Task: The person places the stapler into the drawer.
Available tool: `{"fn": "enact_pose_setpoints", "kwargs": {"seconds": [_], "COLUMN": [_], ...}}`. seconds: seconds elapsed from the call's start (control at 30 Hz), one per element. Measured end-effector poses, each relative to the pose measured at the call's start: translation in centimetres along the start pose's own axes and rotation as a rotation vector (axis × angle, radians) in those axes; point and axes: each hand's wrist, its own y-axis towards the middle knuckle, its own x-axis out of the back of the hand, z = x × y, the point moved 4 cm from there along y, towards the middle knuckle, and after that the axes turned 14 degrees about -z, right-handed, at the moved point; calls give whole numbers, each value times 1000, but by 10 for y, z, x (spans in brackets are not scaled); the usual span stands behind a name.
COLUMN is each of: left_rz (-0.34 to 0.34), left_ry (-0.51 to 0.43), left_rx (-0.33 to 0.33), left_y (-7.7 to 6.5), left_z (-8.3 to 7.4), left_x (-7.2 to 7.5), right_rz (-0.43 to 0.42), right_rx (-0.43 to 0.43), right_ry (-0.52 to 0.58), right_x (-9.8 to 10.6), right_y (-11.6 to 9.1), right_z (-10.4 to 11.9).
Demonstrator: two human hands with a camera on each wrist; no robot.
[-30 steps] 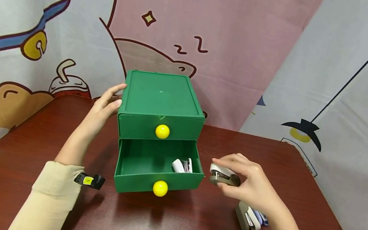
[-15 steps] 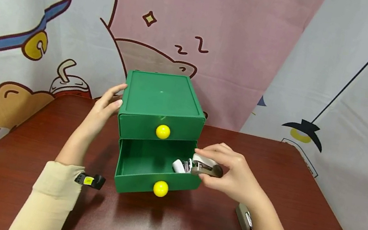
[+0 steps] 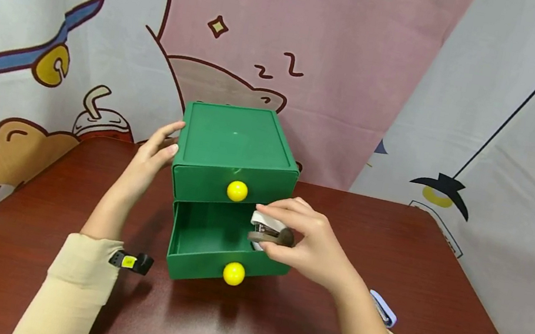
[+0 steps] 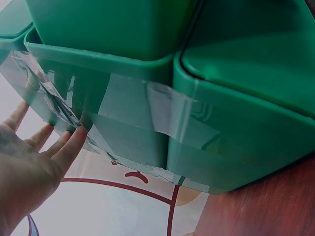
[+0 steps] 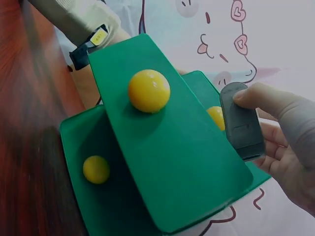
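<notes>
A green drawer cabinet (image 3: 229, 142) with yellow knobs stands on the table, its middle drawer (image 3: 198, 267) pulled out. My left hand (image 3: 147, 161) rests its fingertips on the cabinet's left side; in the left wrist view those extended fingers (image 4: 71, 145) meet the green wall by some clear tape. Between thumb and fingers, my right hand (image 3: 310, 243) pinches a small white-and-grey stapler (image 3: 266, 234) over the right part of the open drawer. The stapler's grey base (image 5: 242, 123) faces the right wrist camera. A white item in the drawer is mostly hidden below it.
A blue stapler (image 3: 383, 308) lies on the reddish-brown table (image 3: 443, 269), partly behind the right forearm. The closed top drawer (image 3: 200, 184) overhangs the back of the open one. A printed cloth (image 3: 348, 74) hangs behind the table.
My right hand has carried the stapler leftward from beside the cabinet to over the open drawer. The right forearm now covers the grey stapler on the table. My left hand has stayed put.
</notes>
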Motion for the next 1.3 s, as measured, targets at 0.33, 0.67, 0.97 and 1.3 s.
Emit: {"fn": "enact_pose_setpoints", "kwargs": {"seconds": [0.33, 0.67, 0.97, 1.3], "left_rz": [-2, 0, 0, 0], "left_ry": [-7, -8, -7, -12], "left_rx": [1, -1, -1, 1], "left_y": [0, 0, -1, 0], "left_z": [1, 1, 0, 1], "left_x": [1, 0, 0, 0], "right_rz": [56, 134, 228, 302], "right_rx": [-75, -198, -318, -443], "right_ry": [-71, -81, -59, -65], "right_x": [-14, -24, -32, -35], "right_y": [6, 6, 8, 7], "right_z": [-2, -11, -18, -28]}}
